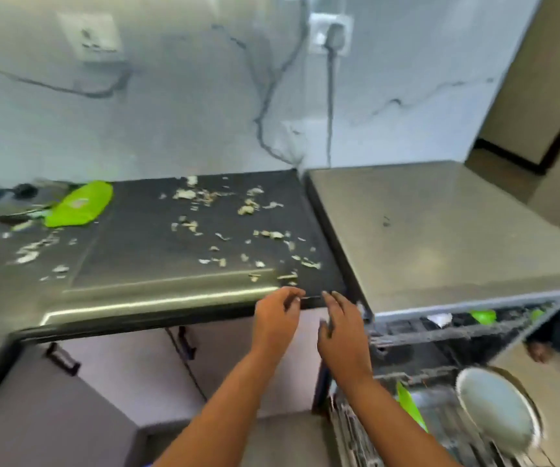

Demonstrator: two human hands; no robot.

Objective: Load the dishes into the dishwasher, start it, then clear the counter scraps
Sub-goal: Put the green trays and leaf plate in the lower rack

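Note:
Pale vegetable scraps (245,210) lie scattered over the dark counter (157,251). At the right, the dishwasher (440,230) stands open with its lower rack (389,429) pulled out, holding a white plate (497,409) and a green item (410,409). More green and white dishes (480,316) sit in the upper rack. My left hand (277,315) and my right hand (342,325) hover side by side at the counter's front edge, fingers apart, holding nothing. A green plate (80,203) lies at the counter's left beside a dark pan (19,203).
A power cord (330,96) hangs from a wall socket behind the dishwasher. Cabinet doors with black handles (63,358) sit under the counter. A person's foot (541,352) shows on the floor at the right, past the dishwasher.

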